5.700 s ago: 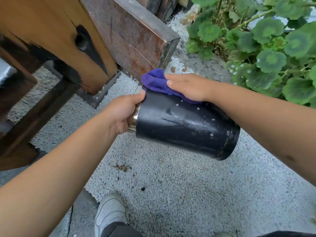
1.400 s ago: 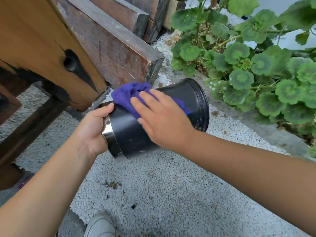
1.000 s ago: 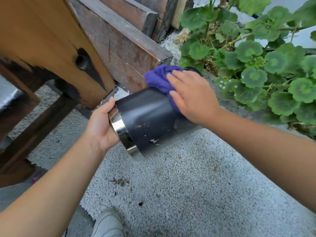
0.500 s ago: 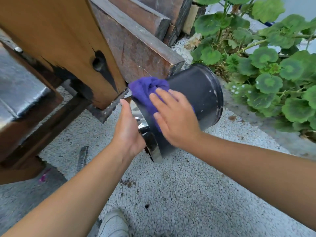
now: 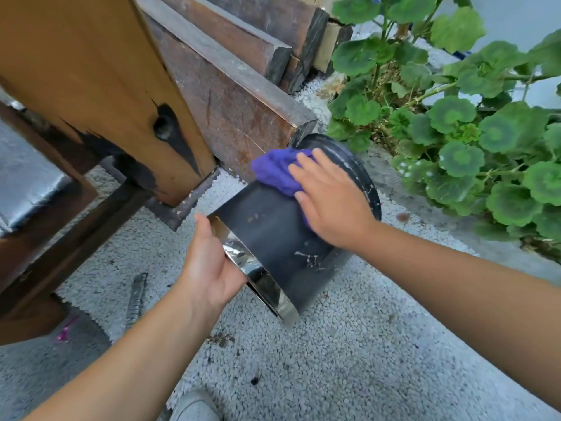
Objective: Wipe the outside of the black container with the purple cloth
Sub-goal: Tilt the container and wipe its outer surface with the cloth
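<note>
The black container [image 5: 273,238] is held on its side in the air, its shiny metal rim toward me and its base pointing away to the right. White specks mark its lower side. My left hand [image 5: 209,265] grips the metal rim, thumb on the outside, fingers hidden inside. My right hand [image 5: 329,202] lies flat with straight fingers on the purple cloth [image 5: 277,173], pressing it against the container's upper side near the base.
A thick wooden post [image 5: 100,95] and dark timber beams [image 5: 230,95] stand close on the left and behind. Green leafy plants [image 5: 455,123] grow at the right. Pebbled ground [image 5: 334,344] lies below, with a metal strip [image 5: 135,299] and my white shoe [image 5: 194,405].
My right hand slid the cloth from near the metal rim up toward the container's base. The left hand turned the container, showing more of its black side.
</note>
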A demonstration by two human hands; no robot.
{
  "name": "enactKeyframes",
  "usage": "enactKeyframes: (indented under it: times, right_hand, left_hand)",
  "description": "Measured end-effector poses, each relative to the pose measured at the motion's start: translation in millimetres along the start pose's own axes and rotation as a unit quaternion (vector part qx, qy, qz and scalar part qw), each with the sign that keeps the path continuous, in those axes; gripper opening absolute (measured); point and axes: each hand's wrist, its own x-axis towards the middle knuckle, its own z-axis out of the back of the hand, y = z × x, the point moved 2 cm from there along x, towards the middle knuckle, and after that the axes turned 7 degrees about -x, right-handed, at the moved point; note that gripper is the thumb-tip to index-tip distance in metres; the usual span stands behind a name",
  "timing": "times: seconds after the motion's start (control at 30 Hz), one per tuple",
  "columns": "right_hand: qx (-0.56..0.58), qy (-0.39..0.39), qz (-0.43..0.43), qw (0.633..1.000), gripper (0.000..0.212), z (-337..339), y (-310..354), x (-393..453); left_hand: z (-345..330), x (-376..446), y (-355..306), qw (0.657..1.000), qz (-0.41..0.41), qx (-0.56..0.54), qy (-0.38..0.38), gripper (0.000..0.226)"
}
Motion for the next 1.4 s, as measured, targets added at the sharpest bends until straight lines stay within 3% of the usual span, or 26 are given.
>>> enactKeyframes:
  times: [0.2, 0.4, 0.6, 0.73, 0.83, 1.0, 1.13, 1.27, 1.4]
  right_hand:
    - [0.021, 0.009, -0.062, 0.998, 0.052, -7.2, -55.9, -8.6]
    - [0.052, -0.021, -0.068, 0.996, 0.053, -13.9, -37.0, -10.7]
    - [0.028, -0.045, 0.042, 0.998, 0.054, -10.4, 24.9, -18.3]
    - [0.037, -0.047, 0.117, 0.991, 0.056, -22.0, 82.6, -30.5]
    - [0.017, -0.058, 0.096, 0.994, 0.053, -25.3, 86.6, -31.2]
    - [-0.037, -0.012, 0.037, 0.999, 0.054, -22.7, 42.2, -8.0]
    - [-0.044, 0.011, -0.06, 0.997, 0.056, -17.6, -7.4, 4.4]
    - [-0.007, 0.007, -0.059, 0.998, 0.055, -15.7, -19.8, 7.2]
    - [0.061, 0.052, -0.056, 0.995, 0.047, -16.0, -29.7, 17.5]
  left_hand:
    - [0.0, 5.5, -3.6, 1.0, -0.011, 0.007, -0.011, 0.084]
    - [4.4, 10.2, -5.1, 0.999, -0.016, 0.005, -0.033, 0.075]
    - [7.7, 14.2, -3.9, 1.0, 0.008, -0.011, -0.011, 0.085]
    - [1.1, 5.8, -8.3, 0.999, -0.007, 0.033, 0.042, 0.042]
    - [3.0, 0.4, -11.4, 0.998, -0.01, 0.0, 0.056, 0.046]
    - [12.7, -16.1, 7.6, 0.997, -0.011, -0.042, 0.067, 0.075]
    - [22.0, -30.5, 37.9, 0.998, 0.013, 0.04, 0.053, 0.069]
    - [16.3, -27.7, 40.3, 0.996, -0.006, 0.087, 0.01, 0.055]
    - [8.2, -20.2, 35.2, 0.998, -0.001, 0.062, 0.002, 0.058]
